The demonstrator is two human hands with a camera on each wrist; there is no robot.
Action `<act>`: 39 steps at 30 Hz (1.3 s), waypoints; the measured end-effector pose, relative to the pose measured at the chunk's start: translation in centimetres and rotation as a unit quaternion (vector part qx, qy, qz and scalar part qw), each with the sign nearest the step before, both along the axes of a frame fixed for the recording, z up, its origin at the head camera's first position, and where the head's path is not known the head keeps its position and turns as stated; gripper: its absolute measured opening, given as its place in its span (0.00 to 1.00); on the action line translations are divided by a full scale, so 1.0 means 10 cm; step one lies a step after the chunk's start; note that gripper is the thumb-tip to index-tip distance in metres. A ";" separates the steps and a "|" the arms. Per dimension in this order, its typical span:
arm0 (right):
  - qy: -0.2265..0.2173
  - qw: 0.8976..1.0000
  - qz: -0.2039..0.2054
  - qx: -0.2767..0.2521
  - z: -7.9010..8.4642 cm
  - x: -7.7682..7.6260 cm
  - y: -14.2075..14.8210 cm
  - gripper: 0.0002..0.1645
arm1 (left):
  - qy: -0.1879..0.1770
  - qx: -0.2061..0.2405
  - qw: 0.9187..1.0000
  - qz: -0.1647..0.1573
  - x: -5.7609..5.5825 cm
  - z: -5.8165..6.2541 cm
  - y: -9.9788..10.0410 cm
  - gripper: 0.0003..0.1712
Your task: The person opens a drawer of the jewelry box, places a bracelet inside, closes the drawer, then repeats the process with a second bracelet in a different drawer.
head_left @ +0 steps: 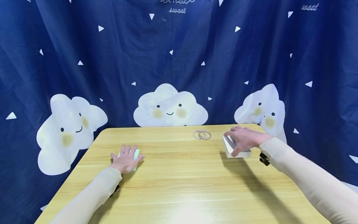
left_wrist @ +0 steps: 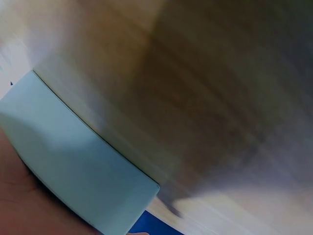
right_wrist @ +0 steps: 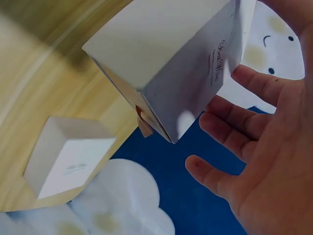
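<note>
Near the desk's (head_left: 179, 174) far right corner, the white box (right_wrist: 168, 63) pinched by the right hand (head_left: 245, 138) could slip if that grip loosens, while the left hand (head_left: 126, 161), spread over the green box (left_wrist: 83, 152) toward the left edge, could skid it by pressing unevenly.

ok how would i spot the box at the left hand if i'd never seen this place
Start with the wooden table before the dark blue curtain. On its left side, the spread left hand partly covers the mint-green box. Its pale green colour sets it apart from the white box in the right hand.
</note>
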State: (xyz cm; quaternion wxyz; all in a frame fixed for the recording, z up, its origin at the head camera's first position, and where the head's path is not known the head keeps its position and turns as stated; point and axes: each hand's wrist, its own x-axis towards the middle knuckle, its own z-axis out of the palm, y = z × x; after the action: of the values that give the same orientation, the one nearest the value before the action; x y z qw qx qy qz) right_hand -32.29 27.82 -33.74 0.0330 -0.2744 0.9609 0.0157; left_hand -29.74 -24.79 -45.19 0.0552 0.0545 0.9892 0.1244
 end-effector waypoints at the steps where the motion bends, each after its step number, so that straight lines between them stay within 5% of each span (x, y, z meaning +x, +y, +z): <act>1: -0.001 1.000 0.003 -0.002 0.00 0.00 -0.03 0.50 | 0.000 0.001 1.000 0.000 -0.01 0.00 0.00 0.55; 39: -0.024 0.998 0.059 -0.012 -0.17 -0.32 -1.05 0.54 | -0.010 -0.001 1.000 0.007 -0.02 0.01 0.02 0.51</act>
State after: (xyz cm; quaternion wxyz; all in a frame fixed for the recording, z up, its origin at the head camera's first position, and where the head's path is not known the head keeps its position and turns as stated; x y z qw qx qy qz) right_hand -35.46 17.29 -35.46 0.0515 -0.3317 0.9420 0.0000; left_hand -29.96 -24.61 -45.11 0.0642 0.0467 0.9890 0.1248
